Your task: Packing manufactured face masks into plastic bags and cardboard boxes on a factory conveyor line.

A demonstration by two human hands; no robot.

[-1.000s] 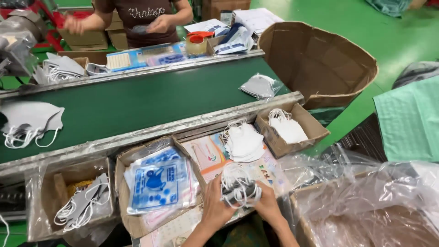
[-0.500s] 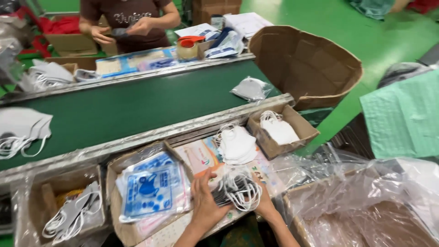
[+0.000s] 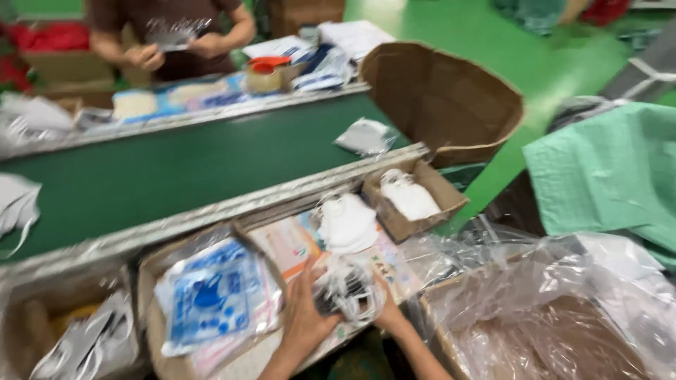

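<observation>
The left hand [image 3: 304, 309] and the right hand [image 3: 386, 309] close on one bundle of masks [image 3: 345, 290], a small clump of white masks with dark ear loops held in clear wrap. The left hand cups its left side with the fingers up along it; the right hand pinches its right edge from below. The picture is blurred, so the exact finger hold cannot be told. The bundle sits between the two hands, touching both, low in the view and close to the body, with neither hand clearly nearer. Its long axis seems to run roughly left to right, from palm to palm.

Just beyond the bundle, away from the body, lies a loose pile of white masks [image 3: 346, 222] on printed sheets [image 3: 296, 243]. To the left, just beside the left hand, a cardboard box [image 3: 151, 264] holds blue printed bags [image 3: 211, 295]. Further right stands a small box [image 3: 436, 204] with more white masks. Behind these runs the green belt [image 3: 176, 169], and across it a co-worker's hands [image 3: 176, 49] hold something of their own
</observation>
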